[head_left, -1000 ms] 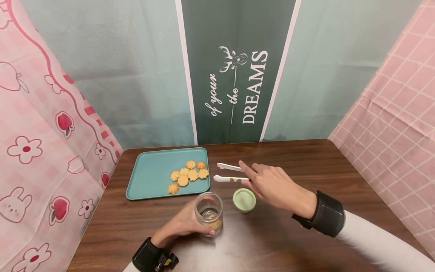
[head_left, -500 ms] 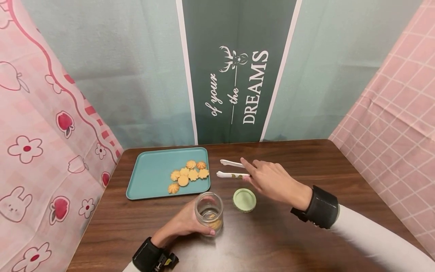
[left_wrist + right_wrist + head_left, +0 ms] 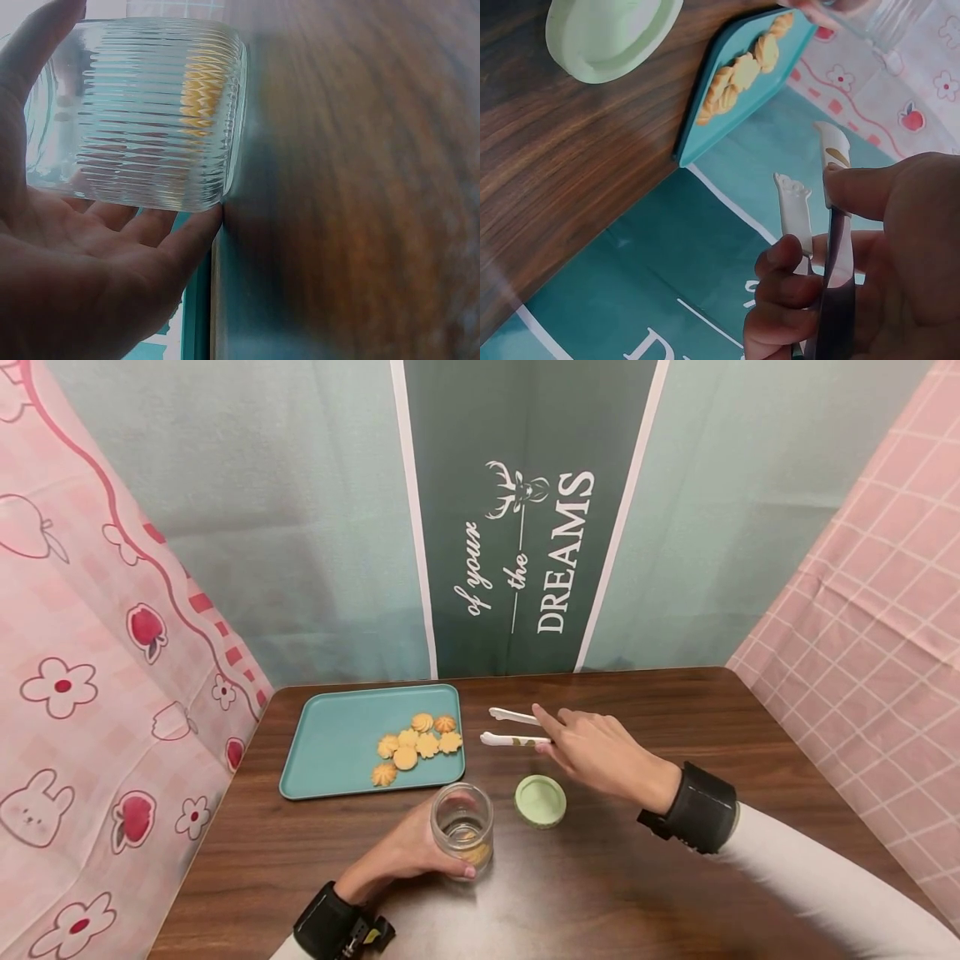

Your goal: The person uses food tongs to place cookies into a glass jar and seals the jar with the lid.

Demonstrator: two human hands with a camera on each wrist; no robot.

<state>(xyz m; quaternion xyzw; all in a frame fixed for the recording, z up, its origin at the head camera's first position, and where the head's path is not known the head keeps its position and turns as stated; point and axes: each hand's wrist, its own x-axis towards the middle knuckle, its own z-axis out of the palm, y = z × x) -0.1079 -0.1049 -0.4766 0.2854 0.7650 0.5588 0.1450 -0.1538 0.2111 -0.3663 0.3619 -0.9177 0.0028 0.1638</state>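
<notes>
My left hand [image 3: 415, 847] grips a clear glass jar [image 3: 462, 827] standing open-mouthed on the table. Ribbed glass shows in the left wrist view, with a yellow cookie [image 3: 201, 94] low inside the jar [image 3: 150, 112]. My right hand [image 3: 596, 752] holds white-tipped tongs [image 3: 513, 740] over the table, their two arms apart with nothing between them. The thumb and curled fingers lie along the tongs' metal arms [image 3: 840, 277] in the right wrist view. Several golden cookies [image 3: 406, 757] lie in the right part of a teal tray [image 3: 330, 739], to the left of the tongs.
A round pale green lid [image 3: 540, 800] lies on the wooden table [image 3: 645, 893] between the jar and my right hand. Fabric curtains [image 3: 337, 527] stand behind the table and along both sides.
My right hand has moved slightly back, away from me, with the tongs, whose tips are now farther from the tray's edge. The left hand and jar stay in place.
</notes>
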